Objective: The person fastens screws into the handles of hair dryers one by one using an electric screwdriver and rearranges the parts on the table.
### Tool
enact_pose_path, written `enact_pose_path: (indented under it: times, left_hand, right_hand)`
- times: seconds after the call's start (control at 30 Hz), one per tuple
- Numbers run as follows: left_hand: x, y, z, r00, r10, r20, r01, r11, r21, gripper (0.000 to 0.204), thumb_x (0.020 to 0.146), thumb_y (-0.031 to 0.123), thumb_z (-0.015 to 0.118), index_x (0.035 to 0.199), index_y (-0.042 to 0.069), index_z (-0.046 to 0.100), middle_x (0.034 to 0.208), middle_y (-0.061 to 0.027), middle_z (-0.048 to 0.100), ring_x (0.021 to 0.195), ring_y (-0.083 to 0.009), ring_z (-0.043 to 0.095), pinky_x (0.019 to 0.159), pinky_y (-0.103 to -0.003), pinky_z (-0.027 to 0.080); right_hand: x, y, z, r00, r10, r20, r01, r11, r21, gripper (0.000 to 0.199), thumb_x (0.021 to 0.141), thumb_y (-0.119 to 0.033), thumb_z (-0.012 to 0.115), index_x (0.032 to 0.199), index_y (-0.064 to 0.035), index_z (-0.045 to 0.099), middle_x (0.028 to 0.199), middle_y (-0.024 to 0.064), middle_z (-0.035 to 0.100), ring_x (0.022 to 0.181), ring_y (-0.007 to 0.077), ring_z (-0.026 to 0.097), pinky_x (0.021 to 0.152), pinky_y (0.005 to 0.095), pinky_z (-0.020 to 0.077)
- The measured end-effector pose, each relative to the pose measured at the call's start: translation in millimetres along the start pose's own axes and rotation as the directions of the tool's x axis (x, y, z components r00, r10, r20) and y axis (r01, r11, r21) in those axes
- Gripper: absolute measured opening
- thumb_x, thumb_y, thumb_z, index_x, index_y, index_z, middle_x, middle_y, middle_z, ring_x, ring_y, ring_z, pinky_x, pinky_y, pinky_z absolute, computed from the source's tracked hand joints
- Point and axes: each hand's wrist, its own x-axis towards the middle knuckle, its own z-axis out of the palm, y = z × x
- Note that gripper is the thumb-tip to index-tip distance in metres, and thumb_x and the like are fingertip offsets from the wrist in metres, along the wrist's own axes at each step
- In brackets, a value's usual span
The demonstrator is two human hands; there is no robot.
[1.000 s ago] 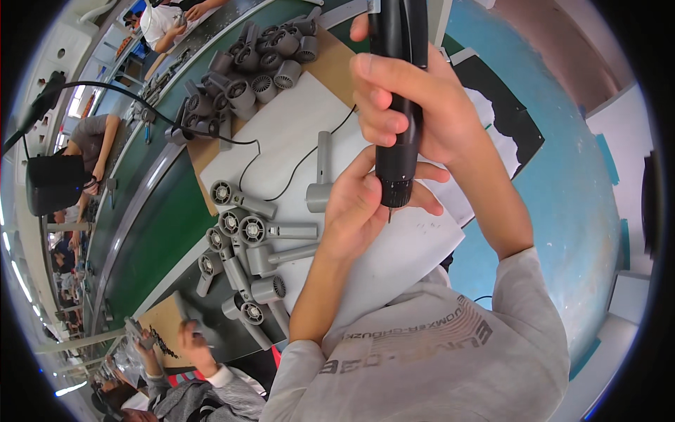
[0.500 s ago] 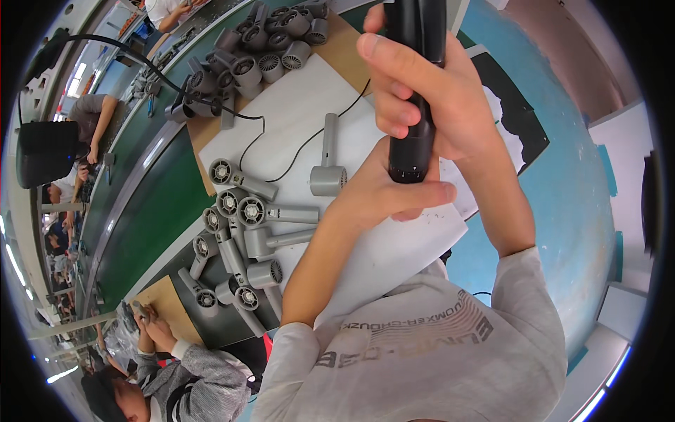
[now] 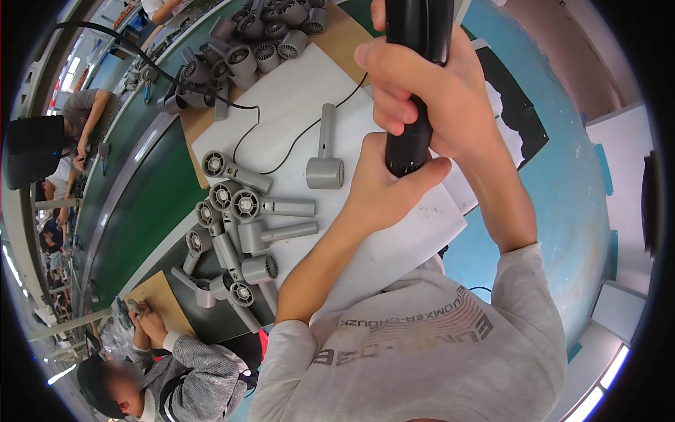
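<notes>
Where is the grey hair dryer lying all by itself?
In the head view, the lone grey hair dryer lies on the white sheet, just left of the left hand, above the cluster of dryers.

left hand (image 3: 383, 186) cupped, right hand (image 3: 429, 91) seemingly clenched

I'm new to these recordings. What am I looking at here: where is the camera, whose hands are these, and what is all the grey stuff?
The camera sits on a person's head and looks down through a fisheye lens, so straight edges bend. Both bare hands grip a black tool: the right hand around its middle, the left hand at its lower end. Below lies a white sheet with grey hair dryer bodies: one alone, a cluster to the left, a pile farther away. Other people work beside a green belt.
</notes>
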Motion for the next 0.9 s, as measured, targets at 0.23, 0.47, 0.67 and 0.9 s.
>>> enact_pose_path:
  times: [0.23, 0.47, 0.67, 0.9]
  left_hand:
    - [-0.8, 5.1, -8.8, 0.97, -0.17, 0.174, 0.186, 0.979, -0.083, 0.022, 0.074, 0.011, 0.072, 0.066, 0.005, 0.053, 0.051, 0.0028, 0.047, 0.043, -0.0065, 0.044, 0.041, -0.024, 0.03]
    - [8.3, -34.7, 0.9, 0.795, 0.511, -0.326, -0.293, 0.795, 0.531, 0.02, 0.078, 0.01, 0.069, 0.085, 0.0, 0.052, 0.062, -0.0066, 0.055, 0.051, -0.0253, 0.054, 0.049, -0.036, 0.042]
    - [-8.2, -58.0, 14.0, 0.855, 0.515, -0.051, -0.303, 0.577, 0.759, 0.067, 0.071, 0.007, 0.062, 0.129, -0.01, 0.033, 0.112, -0.0249, 0.046, 0.105, -0.0428, 0.046, 0.082, -0.048, 0.04]
    - [7.8, -29.5, -90.0, 0.831, 0.411, -0.374, 0.343, 0.15, 0.927, 0.05, 0.078, 0.033, 0.068, 0.109, -0.003, 0.053, 0.108, -0.0216, 0.057, 0.102, -0.0355, 0.055, 0.078, -0.045, 0.044]
  right_hand:
    - [14.5, 11.3, -5.5, 0.778, -0.485, 0.398, 0.458, 0.873, 0.169, 0.027, 0.084, 0.001, 0.063, 0.103, -0.0026, 0.044, 0.059, 0.0029, 0.048, 0.043, 0.0105, 0.047, 0.039, 0.0265, 0.0392]
    - [-33.8, -31.8, 28.2, 0.879, 0.308, -0.364, -0.417, 0.866, -0.275, 0.045, 0.088, -0.01, 0.06, 0.124, 0.003, 0.036, 0.097, 0.0137, 0.064, 0.088, 0.0189, 0.063, 0.084, 0.0352, 0.0511]
    - [-71.4, -11.5, 38.0, 0.8, -0.036, -0.598, -0.313, 0.825, -0.47, 0.055, 0.091, -0.006, 0.057, 0.138, 0.0012, 0.029, 0.085, 0.008, 0.059, 0.074, 0.0149, 0.059, 0.073, 0.0291, 0.0494]
    - [-98.4, -9.8, 1.0, 0.918, 0.074, -0.388, -0.183, 0.951, -0.25, 0.057, 0.092, -0.024, 0.063, 0.134, -0.0014, 0.033, 0.06, -0.0019, 0.039, 0.048, 0.0072, 0.037, 0.048, 0.0256, 0.0339]
